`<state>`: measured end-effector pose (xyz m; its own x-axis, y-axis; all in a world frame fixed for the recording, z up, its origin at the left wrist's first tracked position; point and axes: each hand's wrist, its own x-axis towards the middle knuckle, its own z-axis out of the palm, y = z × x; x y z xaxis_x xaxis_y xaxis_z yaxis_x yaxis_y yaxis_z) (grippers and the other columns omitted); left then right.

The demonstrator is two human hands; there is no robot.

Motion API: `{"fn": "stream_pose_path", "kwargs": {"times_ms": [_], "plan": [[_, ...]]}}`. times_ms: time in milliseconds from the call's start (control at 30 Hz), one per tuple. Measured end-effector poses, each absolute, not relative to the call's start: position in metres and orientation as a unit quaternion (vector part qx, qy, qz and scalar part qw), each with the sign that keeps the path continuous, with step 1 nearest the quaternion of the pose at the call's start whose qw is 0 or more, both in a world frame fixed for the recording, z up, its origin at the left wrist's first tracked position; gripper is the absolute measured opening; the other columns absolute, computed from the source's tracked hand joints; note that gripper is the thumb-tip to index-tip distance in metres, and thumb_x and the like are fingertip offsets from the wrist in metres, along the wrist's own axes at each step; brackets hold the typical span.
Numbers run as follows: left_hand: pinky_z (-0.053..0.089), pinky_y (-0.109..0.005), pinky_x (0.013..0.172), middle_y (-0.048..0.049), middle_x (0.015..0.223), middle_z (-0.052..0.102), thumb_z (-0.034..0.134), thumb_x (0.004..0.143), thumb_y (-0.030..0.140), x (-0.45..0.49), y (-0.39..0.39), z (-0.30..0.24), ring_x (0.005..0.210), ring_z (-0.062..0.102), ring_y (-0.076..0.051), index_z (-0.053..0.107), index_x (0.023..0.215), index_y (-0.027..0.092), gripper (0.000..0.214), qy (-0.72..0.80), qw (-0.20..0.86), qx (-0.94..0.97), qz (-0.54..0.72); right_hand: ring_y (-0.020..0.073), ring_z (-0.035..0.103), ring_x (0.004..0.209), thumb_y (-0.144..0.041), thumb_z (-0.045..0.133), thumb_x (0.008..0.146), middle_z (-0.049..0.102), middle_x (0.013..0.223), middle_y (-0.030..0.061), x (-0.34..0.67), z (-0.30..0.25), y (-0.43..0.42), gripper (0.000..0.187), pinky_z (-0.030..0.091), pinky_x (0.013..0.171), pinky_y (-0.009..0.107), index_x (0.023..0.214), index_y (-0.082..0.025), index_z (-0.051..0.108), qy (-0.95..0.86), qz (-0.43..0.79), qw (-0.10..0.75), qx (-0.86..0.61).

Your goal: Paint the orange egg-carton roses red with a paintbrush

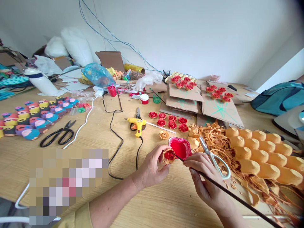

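Note:
My left hand pinches a paper rose made of orange egg-carton pulp; its centre is red and its outer petals are bare orange. In my right hand is a long dark paintbrush, its tip touching the red middle of the rose. Just behind both hands sits a shallow dish of red paint. An unpainted orange rose lies left of the dish. Beyond it, several red painted roses stand in rows on the table.
White-handled scissors lie among orange scraps, beside an orange egg carton. A yellow glue gun with its black cord and black-handled scissors lie leftward. Cardboard sheets hold more red roses. A painted egg carton sits far left.

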<state>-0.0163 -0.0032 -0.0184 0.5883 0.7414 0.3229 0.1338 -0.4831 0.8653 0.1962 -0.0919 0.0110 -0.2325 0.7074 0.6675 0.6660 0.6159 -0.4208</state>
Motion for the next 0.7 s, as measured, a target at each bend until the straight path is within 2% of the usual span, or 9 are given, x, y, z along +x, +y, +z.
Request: {"fn": "stream_pose_path", "kwargs": {"times_ms": [467, 700], "plan": [[0.057, -0.029, 0.080, -0.0073, 0.115, 0.073, 0.066, 0.082, 0.011, -0.0150, -0.0023, -0.0192, 0.095, 0.071, -0.020, 0.058, 0.128, 0.020, 0.047, 0.307, 0.407, 0.777, 0.370, 0.0174, 0.062, 0.095, 0.003, 0.052, 0.095, 0.068, 0.102, 0.0066, 0.2008, 0.0154, -0.0921, 0.033, 0.054, 0.092, 0.037, 0.118, -0.018, 0.063, -0.782, -0.031, 0.438, -0.441], [0.060, -0.030, 0.089, -0.0076, 0.120, 0.073, 0.063, 0.080, 0.004, -0.0133, -0.0007, -0.0254, 0.102, 0.073, -0.020, 0.056, 0.127, 0.022, 0.051, 0.314, 0.372, 0.773, 0.407, 0.0173, 0.064, 0.088, -0.004, 0.054, 0.100, 0.070, 0.096, 0.0041, 0.2050, 0.0109, -0.0909, 0.024, 0.053, 0.088, 0.035, 0.116, -0.020, 0.062, -0.765, -0.054, 0.417, -0.489]]}}
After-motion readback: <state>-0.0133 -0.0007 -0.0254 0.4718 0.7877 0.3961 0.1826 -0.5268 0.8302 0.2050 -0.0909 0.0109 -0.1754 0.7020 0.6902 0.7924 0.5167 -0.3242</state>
